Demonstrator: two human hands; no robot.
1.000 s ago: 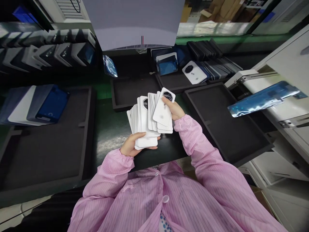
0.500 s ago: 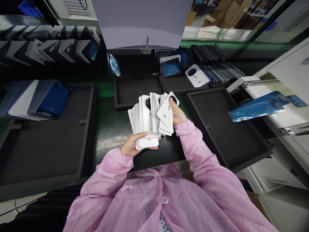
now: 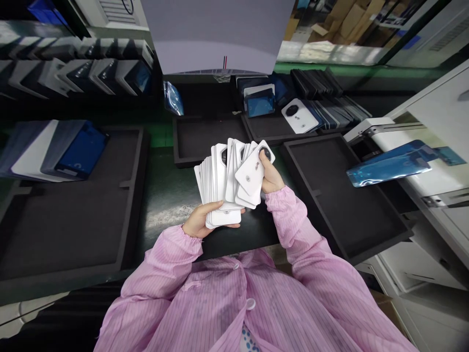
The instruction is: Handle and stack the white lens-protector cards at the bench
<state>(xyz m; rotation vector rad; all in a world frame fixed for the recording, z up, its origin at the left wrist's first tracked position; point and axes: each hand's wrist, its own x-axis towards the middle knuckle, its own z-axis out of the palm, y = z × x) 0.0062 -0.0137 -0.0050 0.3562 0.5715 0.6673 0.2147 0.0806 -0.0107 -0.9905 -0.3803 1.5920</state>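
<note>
1. above the bench (image 3: 172, 195), at mid-frame: a fanned stack of white back covers (image 3: 220, 181), standing nearly upright, long axis running away from the body.
2. held from below by the left hand (image 3: 200, 220), fingers curled around the stack's near end, thumb pressed over the front cover.
3. right hand (image 3: 271, 176) just to the right of the fan, touching it; fingers closed on a small bundle of tilted covers (image 3: 251, 178), thumb resting by the dark camera ring at the top.
4. tilted covers lean to the right, overlapping the stack's right edge; right hand clearly nearer to them than the left.
5. matte white faces, rounded corners, dark round cutout near the top, a small mark at mid-face.
6. to the right, an empty-looking dark foam tray (image 3: 348, 195); to the left, a larger foam tray (image 3: 73, 220) with blue-filmed covers (image 3: 78, 154) at its far end.
</note>
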